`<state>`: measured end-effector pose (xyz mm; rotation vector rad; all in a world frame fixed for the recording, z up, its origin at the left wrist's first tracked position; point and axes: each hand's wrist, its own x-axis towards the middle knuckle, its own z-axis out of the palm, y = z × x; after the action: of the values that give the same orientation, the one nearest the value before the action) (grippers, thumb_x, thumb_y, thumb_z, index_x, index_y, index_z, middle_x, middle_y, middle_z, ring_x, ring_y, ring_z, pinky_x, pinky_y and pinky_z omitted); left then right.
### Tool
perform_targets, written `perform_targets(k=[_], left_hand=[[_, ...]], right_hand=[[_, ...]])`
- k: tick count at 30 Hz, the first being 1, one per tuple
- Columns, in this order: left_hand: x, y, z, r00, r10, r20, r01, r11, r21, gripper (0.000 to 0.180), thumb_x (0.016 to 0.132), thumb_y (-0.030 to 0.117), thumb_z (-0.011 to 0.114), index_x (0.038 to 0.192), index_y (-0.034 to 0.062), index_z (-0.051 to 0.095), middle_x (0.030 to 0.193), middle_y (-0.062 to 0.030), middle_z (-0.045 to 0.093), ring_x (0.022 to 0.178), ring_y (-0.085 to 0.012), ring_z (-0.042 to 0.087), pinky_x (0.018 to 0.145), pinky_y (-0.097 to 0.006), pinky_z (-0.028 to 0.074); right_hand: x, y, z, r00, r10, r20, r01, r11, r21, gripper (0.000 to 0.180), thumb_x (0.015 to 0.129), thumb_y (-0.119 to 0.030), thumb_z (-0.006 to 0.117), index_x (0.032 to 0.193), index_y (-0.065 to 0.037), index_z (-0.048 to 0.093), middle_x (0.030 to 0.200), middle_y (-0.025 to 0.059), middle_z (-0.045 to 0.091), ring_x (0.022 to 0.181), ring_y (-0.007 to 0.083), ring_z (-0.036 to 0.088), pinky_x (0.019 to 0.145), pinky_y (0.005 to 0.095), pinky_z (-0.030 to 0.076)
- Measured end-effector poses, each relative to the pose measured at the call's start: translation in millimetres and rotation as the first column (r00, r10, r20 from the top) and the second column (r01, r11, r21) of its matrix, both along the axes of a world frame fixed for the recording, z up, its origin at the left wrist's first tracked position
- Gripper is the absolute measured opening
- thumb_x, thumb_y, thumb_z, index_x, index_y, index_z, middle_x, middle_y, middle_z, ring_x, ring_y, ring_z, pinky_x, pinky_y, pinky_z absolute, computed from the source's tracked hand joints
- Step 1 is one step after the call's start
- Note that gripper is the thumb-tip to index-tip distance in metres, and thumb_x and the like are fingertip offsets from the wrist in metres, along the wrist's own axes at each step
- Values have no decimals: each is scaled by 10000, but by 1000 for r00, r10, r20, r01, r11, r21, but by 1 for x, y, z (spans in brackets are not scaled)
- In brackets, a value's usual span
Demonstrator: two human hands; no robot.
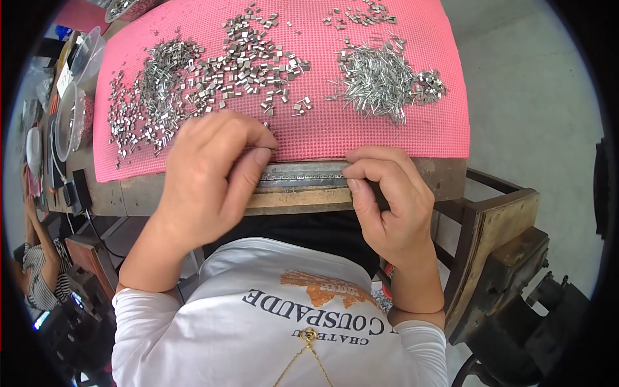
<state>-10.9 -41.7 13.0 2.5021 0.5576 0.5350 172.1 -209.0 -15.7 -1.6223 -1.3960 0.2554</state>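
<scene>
A long grey metal bar (303,167) with a row of small metal bits along its groove lies at the table's front edge. My left hand (209,171) is over its left part, thumb and forefinger pinched together above the bar. What sits between those fingertips is too small to make out. At the bar's right part, my right hand (394,200) bends its thumb and forefinger close together against the bar. Any small piece in that pinch is hidden. Beyond my hands, loose small metal blocks (248,68) and a heap of thin metal pins (377,77) lie on a pink mesh mat (309,138).
More small metal pieces (161,71) spread across the mat's left side, and others (361,14) lie at its far edge. Clear plastic tubs (72,122) stand left of the mat. Another person's arm (40,235) shows at far left. A dark machine (548,316) stands lower right.
</scene>
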Motion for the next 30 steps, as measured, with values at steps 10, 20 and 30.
perform_targets(k=[10, 20, 30], left_hand=[[13, -30, -4, 998, -38, 51, 43, 995, -88, 113, 808, 20, 754, 910, 47, 714, 1005, -102, 707, 881, -270, 650, 787, -363, 472], [15, -35, -13, 993, -54, 102, 49, 997, 53, 179, 762, -10, 766, 923, 48, 717, 959, -93, 708, 815, -272, 647, 720, -358, 468], [17, -31, -7, 992, -72, 102, 60, 991, 120, 228, 723, 30, 809, 941, 80, 763, 901, -54, 702, 769, -229, 654, 686, -357, 481]], right_hand=[[-2, 3, 3, 986, 0, 170, -4, 1000, 22, 248, 749, 77, 742, 977, -13, 700, 996, 106, 696, 843, 268, 677, 737, 374, 523], [-10, 8, 0, 870, -52, 490, -16, 991, 134, 165, 766, 2, 697, 919, 55, 669, 974, 135, 655, 843, 265, 674, 744, 402, 492], [3, 2, 20, 966, 110, 233, -104, 994, -37, 259, 788, 37, 753, 1046, 22, 733, 1041, 130, 720, 908, 300, 699, 790, 401, 508]])
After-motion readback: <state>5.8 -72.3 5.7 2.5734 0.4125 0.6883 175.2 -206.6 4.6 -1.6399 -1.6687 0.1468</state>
